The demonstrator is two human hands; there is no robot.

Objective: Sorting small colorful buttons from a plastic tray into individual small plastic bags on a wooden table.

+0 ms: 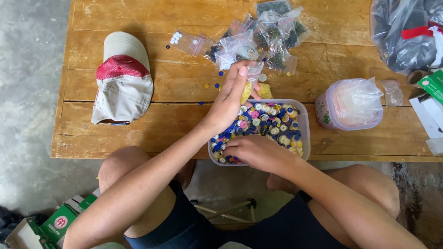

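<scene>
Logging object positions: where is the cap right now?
In the head view, the white-and-red cap lies on the wooden table's left side, left of the left hand, beside bagged buttons.

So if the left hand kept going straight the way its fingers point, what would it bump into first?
Probably the pile of small clear bags of buttons just beyond the left hand. The fingertips already hold one small bag with yellow buttons, and height above the table is hard to judge.

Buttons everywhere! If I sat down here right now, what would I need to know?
Left hand: holds a small clear bag with yellow buttons inside, above the tub.
Right hand: down in the button tub, fingers among the mixed buttons.
Done: a pile of filled bags lies at the back of the table.
Left: the tub is almost full; loose buttons lie on the wood. A cap sits to the left.
</scene>
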